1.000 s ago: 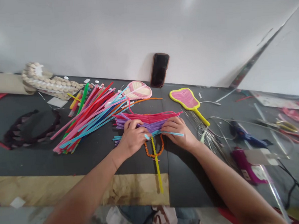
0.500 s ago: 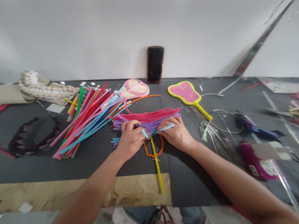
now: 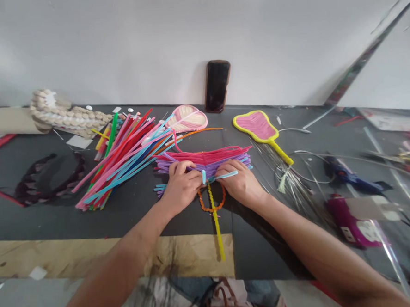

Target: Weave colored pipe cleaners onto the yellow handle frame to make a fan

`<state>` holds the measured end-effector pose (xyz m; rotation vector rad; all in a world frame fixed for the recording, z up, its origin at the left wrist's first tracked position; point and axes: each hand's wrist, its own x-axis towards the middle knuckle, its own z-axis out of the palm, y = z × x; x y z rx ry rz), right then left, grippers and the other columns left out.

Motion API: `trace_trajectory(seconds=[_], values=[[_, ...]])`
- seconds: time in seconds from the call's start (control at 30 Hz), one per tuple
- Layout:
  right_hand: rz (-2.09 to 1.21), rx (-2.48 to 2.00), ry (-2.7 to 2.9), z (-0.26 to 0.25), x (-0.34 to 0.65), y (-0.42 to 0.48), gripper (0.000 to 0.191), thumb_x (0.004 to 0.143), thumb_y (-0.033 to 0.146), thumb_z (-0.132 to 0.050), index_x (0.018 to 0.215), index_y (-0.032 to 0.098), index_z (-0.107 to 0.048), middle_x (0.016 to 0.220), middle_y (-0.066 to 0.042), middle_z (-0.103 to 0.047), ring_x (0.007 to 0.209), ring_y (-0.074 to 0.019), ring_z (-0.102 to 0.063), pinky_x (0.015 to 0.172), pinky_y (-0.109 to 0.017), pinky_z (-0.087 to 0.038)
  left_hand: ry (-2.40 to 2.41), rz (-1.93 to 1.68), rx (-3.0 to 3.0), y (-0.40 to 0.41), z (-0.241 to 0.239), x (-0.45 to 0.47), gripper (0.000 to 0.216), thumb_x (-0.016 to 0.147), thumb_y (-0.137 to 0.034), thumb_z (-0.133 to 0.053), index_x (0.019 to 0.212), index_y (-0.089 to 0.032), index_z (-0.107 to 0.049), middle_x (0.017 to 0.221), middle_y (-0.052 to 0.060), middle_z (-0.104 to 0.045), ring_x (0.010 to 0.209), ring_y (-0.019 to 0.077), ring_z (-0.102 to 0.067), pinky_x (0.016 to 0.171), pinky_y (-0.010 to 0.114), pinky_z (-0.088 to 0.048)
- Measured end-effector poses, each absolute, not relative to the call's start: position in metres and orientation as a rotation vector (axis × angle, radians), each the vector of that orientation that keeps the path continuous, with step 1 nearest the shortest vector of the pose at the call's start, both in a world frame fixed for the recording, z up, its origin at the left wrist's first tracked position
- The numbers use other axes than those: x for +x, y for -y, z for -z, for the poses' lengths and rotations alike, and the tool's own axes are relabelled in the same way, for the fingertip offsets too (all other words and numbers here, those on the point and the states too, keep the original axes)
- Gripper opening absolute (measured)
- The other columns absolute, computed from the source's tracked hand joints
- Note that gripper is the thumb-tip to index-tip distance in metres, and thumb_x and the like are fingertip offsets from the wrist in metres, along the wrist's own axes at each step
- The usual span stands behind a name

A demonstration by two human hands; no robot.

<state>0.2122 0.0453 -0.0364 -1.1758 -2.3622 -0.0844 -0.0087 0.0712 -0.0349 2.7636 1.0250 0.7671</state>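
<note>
Both hands are at a row of pink and purple pipe cleaners (image 3: 205,158) lying crosswise on the table. My left hand (image 3: 182,185) is closed in a pinch at the lower edge of the row, where a light blue pipe cleaner (image 3: 228,174) crosses. Opposite it, the fingers of my right hand (image 3: 239,179) pinch the same blue strip, whose end sticks out over them. Both sets of fingertips are partly hidden. Between the hands a yellow twisted stem (image 3: 217,236) runs down toward me, and an orange crimped loop (image 3: 203,205) hangs around it.
A pile of loose pipe cleaners (image 3: 118,165) lies left. Behind are a pink oval piece (image 3: 188,118) and a phone (image 3: 217,85) leaning on the wall. To the right are a yellow-edged pink fan shape (image 3: 257,126), thin wires (image 3: 297,189) and a blue glue gun (image 3: 354,179).
The short blue end by my left fingers has turned from slanting to nearly upright. My hands stay at the same place on the row, and the view has shifted slightly.
</note>
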Motion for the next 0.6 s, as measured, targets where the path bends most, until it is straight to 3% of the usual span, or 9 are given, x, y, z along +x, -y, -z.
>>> trace_trajectory(seconds=[0.33,0.6], values=[[0.11,-1.169,2.337,0.032,0.204,-0.043,0.019,0.096,0.016,-0.049,0.089,0.022,-0.066,0.091,-0.004,-0.071,0.09,-0.0191,-0.057,0.095,-0.035,-0.041,-1.021,-0.767,2.762,-0.072,0.036,-0.008,0.013,0.094,-0.026,-0.058,0.087,-0.026,-0.07,0.092,-0.003,-0.073,0.111,0.0216,-0.049,0.097,0.045,-0.025],[0.058,-1.135,2.371,0.033,0.195,-0.042,0.017,0.094,0.015,-0.051,0.09,0.02,-0.066,0.086,-0.005,-0.07,0.086,-0.0198,-0.057,0.086,-0.032,-0.04,-1.016,-0.778,2.745,-0.07,0.04,-0.008,0.018,0.094,-0.019,-0.055,0.091,-0.029,-0.07,0.097,-0.001,-0.068,0.115,0.0196,-0.047,0.1,0.045,-0.022]])
